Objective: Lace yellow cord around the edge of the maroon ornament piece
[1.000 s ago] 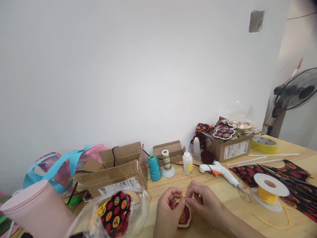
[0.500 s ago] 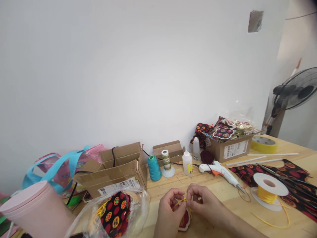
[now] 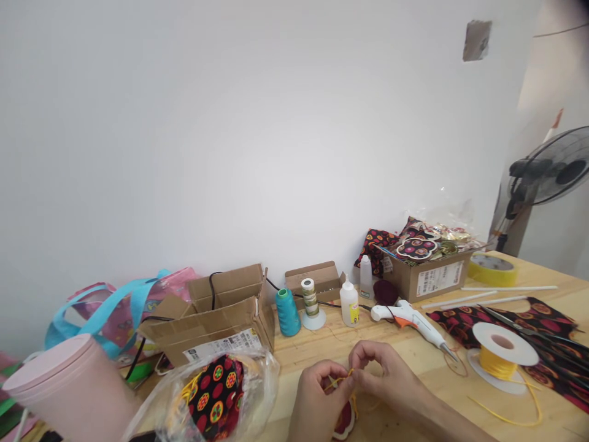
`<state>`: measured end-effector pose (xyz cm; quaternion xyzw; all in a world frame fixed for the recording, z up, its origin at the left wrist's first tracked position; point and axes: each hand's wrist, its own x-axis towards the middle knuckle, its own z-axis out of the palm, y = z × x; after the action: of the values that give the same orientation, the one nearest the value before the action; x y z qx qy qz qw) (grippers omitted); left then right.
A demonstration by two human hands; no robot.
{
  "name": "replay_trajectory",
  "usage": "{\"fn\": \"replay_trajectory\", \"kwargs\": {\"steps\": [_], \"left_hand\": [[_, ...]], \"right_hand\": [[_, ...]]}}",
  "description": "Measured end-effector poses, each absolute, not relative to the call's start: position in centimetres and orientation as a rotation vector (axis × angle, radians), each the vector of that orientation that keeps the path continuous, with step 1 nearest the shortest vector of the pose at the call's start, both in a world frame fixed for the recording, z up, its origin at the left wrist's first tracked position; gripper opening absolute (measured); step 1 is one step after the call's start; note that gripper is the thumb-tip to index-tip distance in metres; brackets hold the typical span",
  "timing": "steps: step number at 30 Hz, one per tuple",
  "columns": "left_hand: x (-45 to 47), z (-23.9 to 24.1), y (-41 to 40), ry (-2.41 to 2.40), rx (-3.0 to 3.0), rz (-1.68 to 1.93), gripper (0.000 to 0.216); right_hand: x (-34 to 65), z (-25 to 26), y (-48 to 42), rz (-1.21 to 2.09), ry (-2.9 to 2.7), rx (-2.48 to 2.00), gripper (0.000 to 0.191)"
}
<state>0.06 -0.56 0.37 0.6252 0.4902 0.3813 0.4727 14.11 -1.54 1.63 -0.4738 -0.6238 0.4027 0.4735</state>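
Observation:
Yellow cord (image 3: 335, 383) runs between my two hands at the bottom centre. My left hand (image 3: 317, 399) pinches it between thumb and fingers. From the right, my right hand (image 3: 384, 374) grips the same cord, its fingertips almost touching the left ones. Below them, a dark red fabric piece with a pale scalloped edge (image 3: 346, 423) hangs or lies, mostly covered by my left hand. Whether it rests on the table I cannot tell. A spool of yellow cord (image 3: 499, 367) lies to the right with a loose end on the wood.
A glue gun (image 3: 416, 325), glue bottle (image 3: 350, 304) and teal thread cone (image 3: 288, 313) stand behind my hands. At left are a plastic bag of patterned fabric (image 3: 216, 396), a cardboard box (image 3: 207, 334) and a pink bin (image 3: 69, 390). Scissors (image 3: 519, 328) lie on cloth at right.
My left hand has turned and closed in, and more of the fabric piece is covered. My right hand has shifted slightly, still pinching the cord.

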Motion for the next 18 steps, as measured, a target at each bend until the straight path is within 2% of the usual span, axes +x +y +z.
{"fn": "replay_trajectory", "kwargs": {"steps": [12,15,18], "left_hand": [[0.0,0.2,0.0,1.092,1.325,0.999,0.019],[0.0,0.4,-0.1,1.074,1.308,1.012,0.019],[-0.1,0.5,-0.1,1.057,1.301,1.036,0.019]], "right_hand": [[15.4,3.0,-1.7,1.602,-0.886,-0.694,0.009],[15.6,2.8,-1.4,1.615,-0.915,-0.770,0.008],[15.1,2.3,-1.3,1.394,-1.147,-0.981,0.006]]}}
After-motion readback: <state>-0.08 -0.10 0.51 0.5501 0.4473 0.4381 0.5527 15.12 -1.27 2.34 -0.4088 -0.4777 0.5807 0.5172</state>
